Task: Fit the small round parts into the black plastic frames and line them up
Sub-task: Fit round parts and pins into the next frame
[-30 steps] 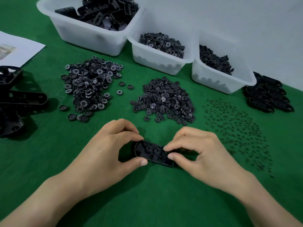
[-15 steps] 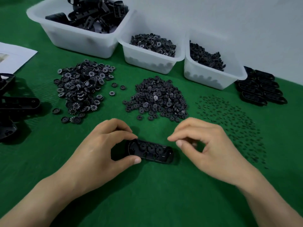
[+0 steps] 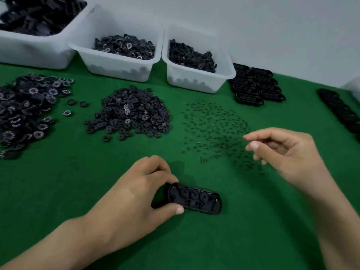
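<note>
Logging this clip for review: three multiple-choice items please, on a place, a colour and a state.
1. Where is the frame that the left hand grips?
A in a bin
B on the table cover
C on a pile of discs

2. The table cover is:
A grey
B green
C red

3. The right hand is:
A gripping the frame
B inside a bin
C over the scattered pins, clear of the frame

Key: 1 B, it lies flat on the cover; 2 B, the cover is green throughout; 3 C, bare cover shows between it and the frame.
</note>
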The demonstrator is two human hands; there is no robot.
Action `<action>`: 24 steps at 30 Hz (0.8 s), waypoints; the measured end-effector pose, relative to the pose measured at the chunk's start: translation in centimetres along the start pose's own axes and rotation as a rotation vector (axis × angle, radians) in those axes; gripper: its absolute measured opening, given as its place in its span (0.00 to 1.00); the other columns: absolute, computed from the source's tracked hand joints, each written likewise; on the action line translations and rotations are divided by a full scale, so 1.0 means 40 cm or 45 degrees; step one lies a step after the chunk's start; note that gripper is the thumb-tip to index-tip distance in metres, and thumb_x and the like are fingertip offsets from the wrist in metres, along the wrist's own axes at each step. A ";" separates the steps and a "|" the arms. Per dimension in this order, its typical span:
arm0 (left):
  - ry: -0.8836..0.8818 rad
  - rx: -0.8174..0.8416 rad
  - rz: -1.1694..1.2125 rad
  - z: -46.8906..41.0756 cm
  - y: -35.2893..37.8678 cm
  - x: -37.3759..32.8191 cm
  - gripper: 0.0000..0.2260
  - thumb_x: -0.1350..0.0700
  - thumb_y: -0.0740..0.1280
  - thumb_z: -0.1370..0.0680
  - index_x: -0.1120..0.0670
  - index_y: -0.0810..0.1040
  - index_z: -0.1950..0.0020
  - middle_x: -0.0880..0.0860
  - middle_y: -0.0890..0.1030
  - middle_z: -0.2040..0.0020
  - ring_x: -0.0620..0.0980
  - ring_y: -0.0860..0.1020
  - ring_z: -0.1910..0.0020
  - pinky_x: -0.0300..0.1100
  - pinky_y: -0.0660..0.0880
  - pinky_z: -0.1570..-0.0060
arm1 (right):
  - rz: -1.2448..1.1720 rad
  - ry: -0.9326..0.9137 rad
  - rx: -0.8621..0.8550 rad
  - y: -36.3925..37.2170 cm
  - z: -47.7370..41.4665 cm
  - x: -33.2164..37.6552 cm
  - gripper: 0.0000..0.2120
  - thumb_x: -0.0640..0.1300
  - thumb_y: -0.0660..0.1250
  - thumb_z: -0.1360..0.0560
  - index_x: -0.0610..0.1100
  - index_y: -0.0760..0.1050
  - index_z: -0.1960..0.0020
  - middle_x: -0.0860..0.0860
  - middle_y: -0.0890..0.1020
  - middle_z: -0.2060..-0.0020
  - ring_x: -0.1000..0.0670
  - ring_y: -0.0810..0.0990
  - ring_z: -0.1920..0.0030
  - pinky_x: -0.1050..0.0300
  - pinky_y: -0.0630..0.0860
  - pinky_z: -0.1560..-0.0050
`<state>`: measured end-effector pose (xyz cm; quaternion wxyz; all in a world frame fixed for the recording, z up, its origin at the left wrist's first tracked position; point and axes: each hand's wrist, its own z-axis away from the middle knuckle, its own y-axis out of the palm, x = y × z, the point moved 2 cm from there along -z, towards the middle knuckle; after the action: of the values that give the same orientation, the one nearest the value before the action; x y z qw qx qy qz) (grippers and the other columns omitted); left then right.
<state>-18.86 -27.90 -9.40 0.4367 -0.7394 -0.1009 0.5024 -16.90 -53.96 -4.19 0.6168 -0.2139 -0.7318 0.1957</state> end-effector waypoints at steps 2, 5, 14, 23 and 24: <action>0.009 0.004 -0.002 -0.023 0.022 -0.021 0.28 0.31 0.56 0.35 0.45 0.75 0.43 0.35 0.66 0.49 0.35 0.65 0.46 0.22 0.58 0.45 | 0.009 0.032 -0.010 -0.033 0.009 -0.024 0.09 0.35 0.68 0.30 0.48 0.80 0.56 0.47 0.83 0.65 0.56 0.78 0.69 0.68 0.74 0.69; 0.007 -0.004 0.004 -0.053 0.054 -0.050 0.28 0.31 0.55 0.36 0.45 0.76 0.44 0.36 0.66 0.50 0.35 0.65 0.46 0.23 0.59 0.45 | 0.108 0.098 -0.029 -0.074 0.015 -0.062 0.09 0.35 0.70 0.30 0.49 0.80 0.58 0.49 0.82 0.67 0.56 0.77 0.69 0.66 0.75 0.68; -0.014 -0.085 -0.033 -0.091 0.106 -0.086 0.25 0.33 0.62 0.34 0.49 0.79 0.48 0.40 0.70 0.54 0.42 0.71 0.52 0.30 0.66 0.55 | 0.650 -0.131 0.298 -0.052 0.025 -0.076 0.05 0.41 0.74 0.32 0.49 0.83 0.58 0.57 0.77 0.65 0.61 0.74 0.68 0.72 0.66 0.67; -0.036 -0.115 -0.033 -0.090 0.108 -0.084 0.22 0.33 0.66 0.33 0.48 0.79 0.50 0.42 0.71 0.54 0.42 0.72 0.53 0.31 0.67 0.54 | 0.933 -0.211 0.462 -0.015 0.010 -0.063 0.04 0.42 0.68 0.28 0.48 0.81 0.56 0.55 0.78 0.60 0.54 0.77 0.59 0.52 0.77 0.56; -0.037 -0.114 -0.025 -0.089 0.108 -0.084 0.23 0.34 0.65 0.34 0.49 0.79 0.49 0.42 0.71 0.54 0.42 0.72 0.52 0.31 0.67 0.54 | 0.923 -0.222 0.448 -0.017 0.012 -0.062 0.03 0.42 0.67 0.28 0.48 0.80 0.58 0.56 0.78 0.61 0.56 0.76 0.60 0.55 0.76 0.58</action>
<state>-18.74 -34.40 -10.01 0.4067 -0.7497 -0.1369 0.5038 -17.07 -55.91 -5.92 0.4707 -0.3319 -0.6140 0.5398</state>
